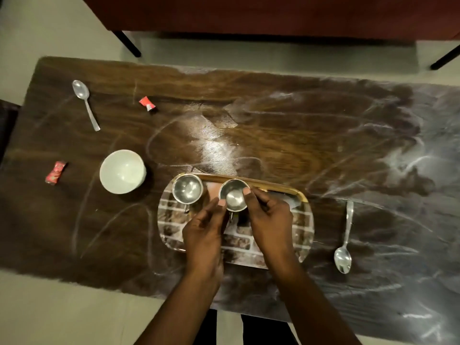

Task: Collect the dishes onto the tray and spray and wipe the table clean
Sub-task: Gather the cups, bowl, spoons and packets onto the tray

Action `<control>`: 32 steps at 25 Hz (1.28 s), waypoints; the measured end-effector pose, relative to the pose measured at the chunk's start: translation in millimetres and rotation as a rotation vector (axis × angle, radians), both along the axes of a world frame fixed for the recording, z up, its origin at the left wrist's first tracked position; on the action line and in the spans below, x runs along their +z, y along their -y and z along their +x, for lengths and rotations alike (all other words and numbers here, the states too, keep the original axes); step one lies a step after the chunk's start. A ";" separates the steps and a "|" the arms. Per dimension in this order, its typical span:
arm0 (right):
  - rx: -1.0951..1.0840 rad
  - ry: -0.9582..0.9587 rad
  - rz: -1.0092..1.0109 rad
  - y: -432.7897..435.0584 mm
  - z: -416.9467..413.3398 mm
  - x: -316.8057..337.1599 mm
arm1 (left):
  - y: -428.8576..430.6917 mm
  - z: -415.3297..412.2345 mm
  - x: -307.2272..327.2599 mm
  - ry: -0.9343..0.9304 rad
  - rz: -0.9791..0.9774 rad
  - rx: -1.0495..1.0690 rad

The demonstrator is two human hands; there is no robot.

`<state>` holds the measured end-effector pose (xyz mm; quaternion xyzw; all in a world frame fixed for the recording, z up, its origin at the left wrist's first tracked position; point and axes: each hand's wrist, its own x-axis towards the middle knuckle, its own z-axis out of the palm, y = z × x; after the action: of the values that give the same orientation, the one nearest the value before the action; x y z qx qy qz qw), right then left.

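At the left edge of the frame a dark shape is cut off and cannot be identified. The print on the red wrapper (56, 173) at mid-left is too blurred to read, as is that on the second red wrapper (148, 103) in the upper left.

In the lower middle, the left hand (204, 232) has its thumb tip against the wall of the right steel cup (234, 194). Its fingers curl under the palm out of sight, so whether they grip the cup cannot be told. The right hand (270, 217) pinches the same cup's rim, thumb on top and the other fingers curled. The cup is over the far part of the tray (305, 197); whether its base touches is hidden. Both hands and forearms cover much of the tray's brick pattern.

The desk (273, 135) is dark wood grain, smeared with whitish streaks and swirls that are thickest toward the right, with a bright glare patch in the middle. From left to right it carries a spoon (86, 103) in the upper left, a white bowl (122, 171) just left of the tray, the left steel cup (187, 189) in the tray's far left corner, and a second spoon (344, 245) right of the tray, bowl end nearest.

A pale floor (37, 33) surrounds the desk. A red-brown seat (249, 13) on black legs (127, 43) crosses the top of the frame, cut off by its edge.
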<state>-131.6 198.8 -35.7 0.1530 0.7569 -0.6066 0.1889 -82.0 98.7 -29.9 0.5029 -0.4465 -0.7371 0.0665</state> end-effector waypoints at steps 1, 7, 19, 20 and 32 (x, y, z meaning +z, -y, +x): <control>-0.007 0.016 0.004 5.8 1.3 -3.2 | 2.1 1.1 -2.6 0.008 0.029 0.035; -0.024 0.041 0.090 23.7 0.1 -16.3 | 7.9 -5.8 -12.5 0.016 0.129 0.133; -0.018 -0.005 0.190 30.2 -0.3 -11.7 | 9.5 -6.3 -21.0 0.066 0.133 0.154; -0.023 0.003 0.177 30.5 -1.0 -9.4 | 10.5 -5.6 -17.6 0.077 0.117 0.151; 0.183 -0.438 0.185 159.3 -19.7 45.9 | 198.1 29.2 14.0 0.122 -0.424 0.404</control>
<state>-151.3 39.5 10.2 -0.0346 0.8429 -0.5336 0.0598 -52.8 -99.3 -16.0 0.5997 -0.4846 -0.5678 0.2884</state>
